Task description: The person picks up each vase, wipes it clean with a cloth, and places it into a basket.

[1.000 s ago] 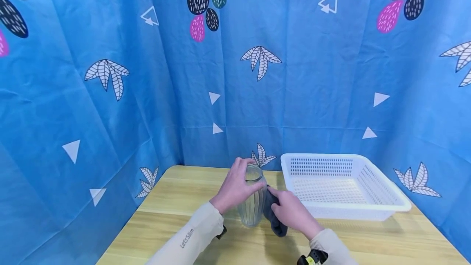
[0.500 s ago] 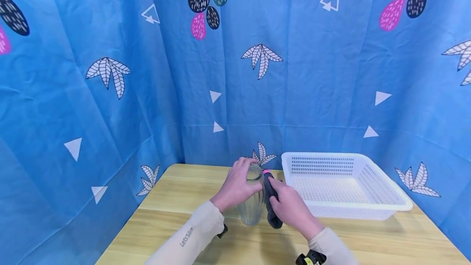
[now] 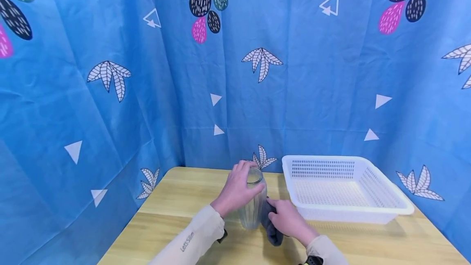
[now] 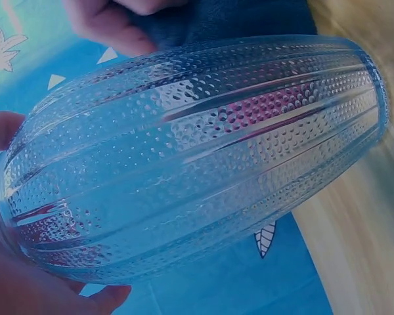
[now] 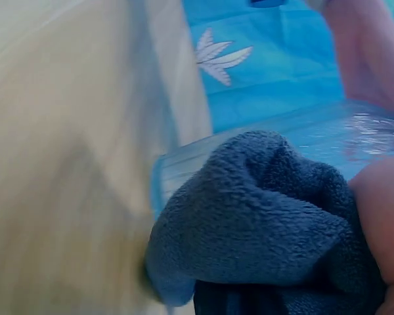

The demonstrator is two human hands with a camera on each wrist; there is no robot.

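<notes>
A clear ribbed glass vase (image 3: 252, 212) stands upright on the wooden table, its open mouth facing up. My left hand (image 3: 238, 189) grips it round the neck, thumb on the near side. Against the vase's right side, my right hand (image 3: 288, 219) holds a bunched dark grey cloth (image 3: 271, 225). Close up in the left wrist view, the glass (image 4: 184, 157) has dimpled panels between smooth ribs, with the cloth (image 4: 249, 20) along its far side. The right wrist view has the folded, fuzzy cloth (image 5: 262, 216) covering part of the vase (image 5: 262, 134).
A white perforated plastic basket (image 3: 349, 215) sits on the table to the right of my right hand. Behind the wooden table (image 3: 162, 224) and along its left side hangs a blue patterned curtain (image 3: 235, 93).
My right hand slid the cloth up the vase's side half a second ago, showing a pink bit at its top, and is lower again now. The left hand keeps its grip.
</notes>
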